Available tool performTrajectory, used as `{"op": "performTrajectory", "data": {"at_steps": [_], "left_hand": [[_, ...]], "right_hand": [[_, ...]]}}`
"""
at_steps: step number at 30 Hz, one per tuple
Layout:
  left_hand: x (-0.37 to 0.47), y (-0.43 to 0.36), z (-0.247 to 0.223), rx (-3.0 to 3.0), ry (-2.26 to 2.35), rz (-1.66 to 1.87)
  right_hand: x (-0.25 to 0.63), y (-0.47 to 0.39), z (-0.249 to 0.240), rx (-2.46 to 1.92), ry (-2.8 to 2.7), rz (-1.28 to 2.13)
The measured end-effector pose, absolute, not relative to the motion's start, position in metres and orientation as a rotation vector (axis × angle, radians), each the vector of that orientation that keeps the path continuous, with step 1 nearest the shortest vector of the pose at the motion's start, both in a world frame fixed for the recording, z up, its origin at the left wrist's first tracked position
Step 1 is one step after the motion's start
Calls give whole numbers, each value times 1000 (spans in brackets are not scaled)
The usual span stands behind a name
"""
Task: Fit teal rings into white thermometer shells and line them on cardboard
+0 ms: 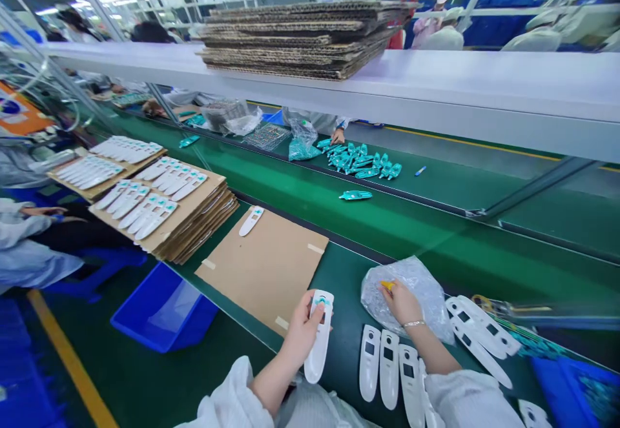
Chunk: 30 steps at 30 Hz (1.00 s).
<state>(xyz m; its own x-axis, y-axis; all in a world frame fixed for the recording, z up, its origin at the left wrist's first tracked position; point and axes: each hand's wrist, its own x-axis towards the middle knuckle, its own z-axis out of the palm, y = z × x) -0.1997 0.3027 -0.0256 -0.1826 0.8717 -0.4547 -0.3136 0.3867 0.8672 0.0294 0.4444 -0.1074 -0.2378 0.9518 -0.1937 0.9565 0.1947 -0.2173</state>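
Note:
My left hand [301, 330] is closed around a white plastic housing [317, 357] with a small window and a teal piece near its top; the thumb lies by the teal piece. My right hand [403, 303] pinches a small yellow tool [386, 285], perhaps tweezers, over a clear plastic bag [429, 279]. What the bag holds is too small to tell. Several white housings [389, 366] stand in a row below my right wrist, and more housings [484, 325] lie to its right. One finished-looking housing [251, 221] rests on a cardboard sheet [271, 257].
Cardboard stacks [194, 221] at left carry rows of white housings. A green conveyor belt [411, 221] runs beyond the bench, with a teal part [355, 195] on it. Across it, a co-worker's hand [338, 136] touches piled teal parts [358, 160]. A blue bin [162, 308] sits low left.

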Motion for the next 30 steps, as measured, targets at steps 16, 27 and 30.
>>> {"op": "performTrajectory", "data": {"at_steps": [16,27,30], "left_hand": [[-402,466,-84,1471,2311,670],[-445,509,-119,1659,2377,295],[-449,512,-117,1703,2388,243]], "right_hand": [[55,435,-127,2039,2318,-598],[37,439,-119,2294,2036,-623],[35,441,-118,2284,2014,-667]]}}
